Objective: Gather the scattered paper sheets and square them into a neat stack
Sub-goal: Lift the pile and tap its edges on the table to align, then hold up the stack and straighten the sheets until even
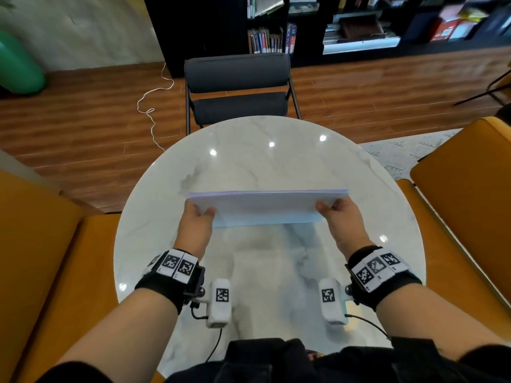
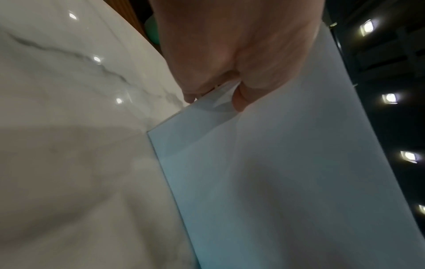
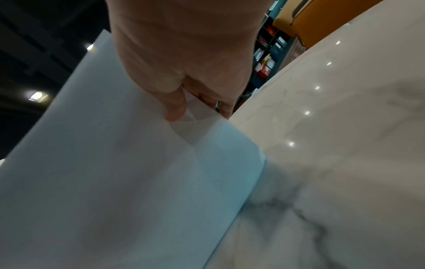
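A stack of white paper sheets (image 1: 265,208) stands on its long bottom edge on the round marble table (image 1: 249,156), tilted a little toward me. My left hand (image 1: 197,217) pinches the stack's left side, thumb on the near face (image 2: 239,100), fingers behind. My right hand (image 1: 336,212) pinches the right side the same way, thumb on the near face (image 3: 176,111). In the wrist views the paper stack (image 2: 287,172) (image 3: 126,182) meets the tabletop along its lower edge. The top edges look even.
A dark grey chair (image 1: 237,87) stands at the table's far side. Orange seats (image 1: 464,194) (image 1: 41,244) flank the table left and right. A white cable (image 1: 152,106) lies on the wooden floor, with black bookshelves (image 1: 331,23) behind.
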The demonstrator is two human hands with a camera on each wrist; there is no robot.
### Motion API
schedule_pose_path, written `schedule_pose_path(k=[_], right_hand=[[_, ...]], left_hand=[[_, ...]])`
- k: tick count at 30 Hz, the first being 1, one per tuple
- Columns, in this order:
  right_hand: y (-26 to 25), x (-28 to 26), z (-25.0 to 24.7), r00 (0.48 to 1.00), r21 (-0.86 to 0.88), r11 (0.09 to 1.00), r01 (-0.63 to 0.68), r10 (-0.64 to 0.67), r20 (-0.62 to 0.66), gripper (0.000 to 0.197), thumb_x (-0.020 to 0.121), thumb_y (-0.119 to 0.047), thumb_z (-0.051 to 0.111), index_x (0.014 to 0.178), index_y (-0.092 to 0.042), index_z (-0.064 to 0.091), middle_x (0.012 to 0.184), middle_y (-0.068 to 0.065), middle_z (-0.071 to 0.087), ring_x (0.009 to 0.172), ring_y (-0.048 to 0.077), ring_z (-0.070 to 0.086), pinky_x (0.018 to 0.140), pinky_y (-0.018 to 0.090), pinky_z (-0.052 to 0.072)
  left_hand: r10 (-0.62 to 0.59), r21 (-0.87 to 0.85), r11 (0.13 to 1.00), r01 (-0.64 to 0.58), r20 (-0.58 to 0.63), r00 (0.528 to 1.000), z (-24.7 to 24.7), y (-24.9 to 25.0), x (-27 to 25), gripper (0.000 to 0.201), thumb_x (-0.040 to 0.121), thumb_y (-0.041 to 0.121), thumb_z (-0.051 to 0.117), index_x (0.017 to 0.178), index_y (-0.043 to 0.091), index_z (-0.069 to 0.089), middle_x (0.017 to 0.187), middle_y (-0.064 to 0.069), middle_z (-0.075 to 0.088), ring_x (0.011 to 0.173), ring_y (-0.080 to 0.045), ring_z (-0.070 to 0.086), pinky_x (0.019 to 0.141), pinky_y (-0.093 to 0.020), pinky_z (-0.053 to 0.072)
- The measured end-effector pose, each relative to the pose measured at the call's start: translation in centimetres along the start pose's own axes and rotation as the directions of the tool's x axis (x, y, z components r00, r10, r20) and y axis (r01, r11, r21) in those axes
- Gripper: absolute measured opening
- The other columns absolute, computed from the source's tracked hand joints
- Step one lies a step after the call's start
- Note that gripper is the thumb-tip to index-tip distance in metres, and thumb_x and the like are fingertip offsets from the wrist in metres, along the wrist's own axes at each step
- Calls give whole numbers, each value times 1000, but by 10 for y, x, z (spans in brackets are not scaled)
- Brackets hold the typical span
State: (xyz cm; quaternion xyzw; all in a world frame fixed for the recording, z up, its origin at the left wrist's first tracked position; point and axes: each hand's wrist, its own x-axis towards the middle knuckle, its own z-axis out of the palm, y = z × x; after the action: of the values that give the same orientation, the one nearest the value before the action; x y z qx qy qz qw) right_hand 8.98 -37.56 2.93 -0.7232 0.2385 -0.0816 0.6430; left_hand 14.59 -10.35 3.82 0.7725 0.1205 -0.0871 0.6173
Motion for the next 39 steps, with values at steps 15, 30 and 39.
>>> schedule_pose_path(k=[15,30,39], right_hand=[[-12,2,-5,967,-335,932,136,-198,-159,63,87,-14,65,143,-18,34,143,4,42,132,18,41,113,39,33],[-59,-13,10,985,162,980,114,-132,107,35,87,10,53,121,0,55,98,2,69,79,1,70,72,18,53],[-63,-19,20,979,161,972,173,-188,82,43,82,-7,54,124,-14,53,121,8,66,115,25,62,102,47,47]], left_hand=[[245,342,911,-229,-2,970,-3,34,-4,26,95,13,45,120,11,51,100,-6,59,95,-24,54,85,-33,42],[264,-139,952,-274,-91,960,-13,68,-25,77,87,22,64,147,32,17,154,2,29,142,-12,30,112,-34,33],[321,-122,939,-321,-21,947,9,78,-38,32,94,12,47,105,42,47,114,6,63,111,-16,61,102,-46,47]])
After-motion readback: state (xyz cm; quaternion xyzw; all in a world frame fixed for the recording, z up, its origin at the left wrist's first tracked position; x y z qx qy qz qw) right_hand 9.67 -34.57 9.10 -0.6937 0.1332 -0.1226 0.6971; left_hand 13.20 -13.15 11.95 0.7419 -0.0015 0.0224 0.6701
